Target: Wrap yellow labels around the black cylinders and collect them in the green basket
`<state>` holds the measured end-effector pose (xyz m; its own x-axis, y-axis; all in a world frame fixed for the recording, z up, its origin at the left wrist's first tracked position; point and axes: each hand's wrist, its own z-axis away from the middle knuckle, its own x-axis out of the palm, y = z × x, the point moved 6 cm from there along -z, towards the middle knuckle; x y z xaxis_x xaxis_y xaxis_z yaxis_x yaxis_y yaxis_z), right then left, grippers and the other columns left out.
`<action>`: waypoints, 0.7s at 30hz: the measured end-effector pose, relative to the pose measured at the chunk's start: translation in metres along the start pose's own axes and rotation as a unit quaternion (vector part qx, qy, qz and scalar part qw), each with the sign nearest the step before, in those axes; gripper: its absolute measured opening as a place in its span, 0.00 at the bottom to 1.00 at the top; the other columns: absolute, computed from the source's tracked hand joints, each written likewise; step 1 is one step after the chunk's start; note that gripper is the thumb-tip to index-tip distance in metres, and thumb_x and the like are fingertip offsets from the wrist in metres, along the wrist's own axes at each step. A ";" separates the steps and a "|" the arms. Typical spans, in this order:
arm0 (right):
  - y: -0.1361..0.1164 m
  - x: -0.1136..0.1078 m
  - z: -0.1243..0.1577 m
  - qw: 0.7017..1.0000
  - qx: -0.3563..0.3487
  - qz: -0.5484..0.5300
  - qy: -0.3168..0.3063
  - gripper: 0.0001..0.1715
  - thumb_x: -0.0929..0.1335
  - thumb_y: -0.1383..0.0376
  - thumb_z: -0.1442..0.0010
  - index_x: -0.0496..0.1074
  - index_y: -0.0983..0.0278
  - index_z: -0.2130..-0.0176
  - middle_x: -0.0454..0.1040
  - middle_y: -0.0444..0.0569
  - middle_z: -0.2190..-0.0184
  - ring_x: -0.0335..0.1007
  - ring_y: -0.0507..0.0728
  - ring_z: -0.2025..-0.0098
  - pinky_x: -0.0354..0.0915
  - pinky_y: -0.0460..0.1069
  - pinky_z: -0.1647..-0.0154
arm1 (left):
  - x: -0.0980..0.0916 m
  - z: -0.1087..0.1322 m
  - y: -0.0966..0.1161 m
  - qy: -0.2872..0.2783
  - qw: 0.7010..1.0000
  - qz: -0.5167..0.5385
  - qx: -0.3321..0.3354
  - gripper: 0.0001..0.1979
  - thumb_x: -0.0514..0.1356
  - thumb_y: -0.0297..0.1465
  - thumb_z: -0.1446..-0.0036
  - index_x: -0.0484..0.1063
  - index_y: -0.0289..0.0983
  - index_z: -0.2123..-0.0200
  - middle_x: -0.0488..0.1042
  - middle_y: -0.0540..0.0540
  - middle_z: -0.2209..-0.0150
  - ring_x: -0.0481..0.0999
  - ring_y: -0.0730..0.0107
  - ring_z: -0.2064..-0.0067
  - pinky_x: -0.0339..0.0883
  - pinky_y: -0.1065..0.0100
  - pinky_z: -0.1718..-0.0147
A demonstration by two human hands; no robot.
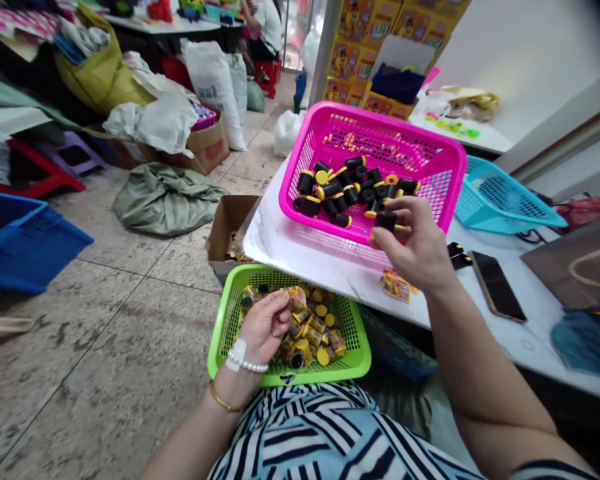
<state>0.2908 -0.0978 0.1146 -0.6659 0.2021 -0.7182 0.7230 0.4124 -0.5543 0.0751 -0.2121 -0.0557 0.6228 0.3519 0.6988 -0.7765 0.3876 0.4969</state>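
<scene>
Over the green basket (365,347), my left hand (266,325) pinches a small yellow printed sleeve (295,297) between thumb and fingers. Under that hand, the basket holds several small yellow-wrapped cylinders (316,325), some with black ends showing. My right hand (414,240) grips a small black cylinder (385,221) at the near rim of the pink basket (450,157). Several black cylinders with yellow caps (347,190) lie loose inside the pink basket. Just below my right hand, a few flat printed yellow sleeves (397,285) lie on the white table (300,247).
Right of the pink basket are a blue basket (505,200), a phone (497,287) and a brown paper bag (580,260). A cardboard box (230,220) stands on the floor by the table corner. Sacks (213,87) and a blue bin (25,240) are at left. A person sits far back.
</scene>
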 end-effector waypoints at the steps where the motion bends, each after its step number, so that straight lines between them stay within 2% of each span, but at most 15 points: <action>1: -0.011 0.004 0.016 0.997 -0.008 -0.071 -0.042 0.27 0.67 0.61 0.39 0.62 0.58 0.42 0.73 0.50 0.57 0.74 0.55 0.66 0.71 0.50 0.67 | 0.000 0.000 -0.002 0.000 1.000 0.003 -0.003 0.15 0.73 0.28 0.59 0.73 0.29 0.69 0.72 0.49 0.71 0.59 0.87 0.81 0.44 0.84 0.89; 4: -0.039 0.030 0.060 0.966 -0.034 -0.164 -0.198 0.22 0.66 0.65 0.38 0.68 0.56 0.44 0.72 0.50 0.54 0.73 0.56 0.57 0.71 0.49 0.64 | 0.003 0.000 -0.008 0.001 1.000 0.012 -0.017 0.15 0.73 0.29 0.58 0.72 0.30 0.69 0.73 0.48 0.70 0.60 0.87 0.80 0.45 0.84 0.89; 7: -0.039 0.056 0.085 0.941 -0.026 -0.208 -0.264 0.29 0.67 0.67 0.38 0.64 0.55 0.39 0.72 0.50 0.52 0.70 0.56 0.52 0.70 0.52 0.54 | 0.009 0.001 -0.014 -0.002 0.999 0.016 -0.029 0.15 0.73 0.28 0.59 0.73 0.30 0.69 0.72 0.48 0.71 0.61 0.87 0.80 0.46 0.84 0.89; 9: -0.027 0.069 0.092 0.928 0.031 -0.249 -0.276 0.33 0.69 0.66 0.40 0.61 0.57 0.37 0.73 0.49 0.53 0.72 0.55 0.56 0.70 0.52 0.55 | 0.012 0.000 -0.017 -0.004 0.999 0.018 -0.035 0.16 0.73 0.28 0.59 0.72 0.29 0.69 0.72 0.49 0.71 0.61 0.87 0.80 0.46 0.84 0.89; 12: -0.012 0.080 0.095 0.917 0.094 -0.264 -0.285 0.25 0.72 0.64 0.44 0.70 0.61 0.47 0.76 0.48 0.58 0.72 0.53 0.64 0.70 0.49 0.64 | 0.014 -0.001 -0.019 -0.007 0.999 0.025 -0.041 0.15 0.73 0.27 0.59 0.72 0.29 0.70 0.71 0.51 0.72 0.61 0.87 0.81 0.45 0.84 0.89; 15: -0.015 0.077 0.090 0.933 0.065 -0.230 -0.270 0.17 0.72 0.64 0.45 0.76 0.62 0.54 0.75 0.48 0.62 0.69 0.51 0.69 0.67 0.46 0.70 | 0.016 -0.002 -0.019 -0.020 0.998 0.037 -0.049 0.14 0.72 0.27 0.57 0.70 0.30 0.71 0.70 0.52 0.74 0.60 0.88 0.81 0.45 0.84 0.89; 18: -0.025 0.072 0.084 0.950 0.013 -0.194 -0.246 0.17 0.72 0.66 0.46 0.78 0.60 0.55 0.73 0.47 0.64 0.66 0.49 0.73 0.64 0.45 0.74 | 0.017 -0.001 -0.019 -0.024 0.998 0.035 -0.055 0.14 0.72 0.27 0.57 0.70 0.31 0.71 0.69 0.53 0.75 0.58 0.88 0.82 0.44 0.84 0.89; 21: -0.031 0.073 0.082 0.961 -0.014 -0.142 -0.238 0.20 0.71 0.67 0.46 0.77 0.59 0.52 0.70 0.44 0.68 0.65 0.49 0.73 0.65 0.45 0.73 | 0.015 0.000 -0.019 -0.011 0.999 -0.004 -0.044 0.15 0.73 0.30 0.58 0.70 0.31 0.71 0.69 0.53 0.75 0.59 0.88 0.82 0.43 0.83 0.89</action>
<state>0.2352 -0.1689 0.0444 -0.6711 -0.3480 -0.6547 0.5152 0.4161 -0.7493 0.0995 -0.2143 -0.0547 0.6265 0.3293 0.7064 -0.7589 0.4643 0.4566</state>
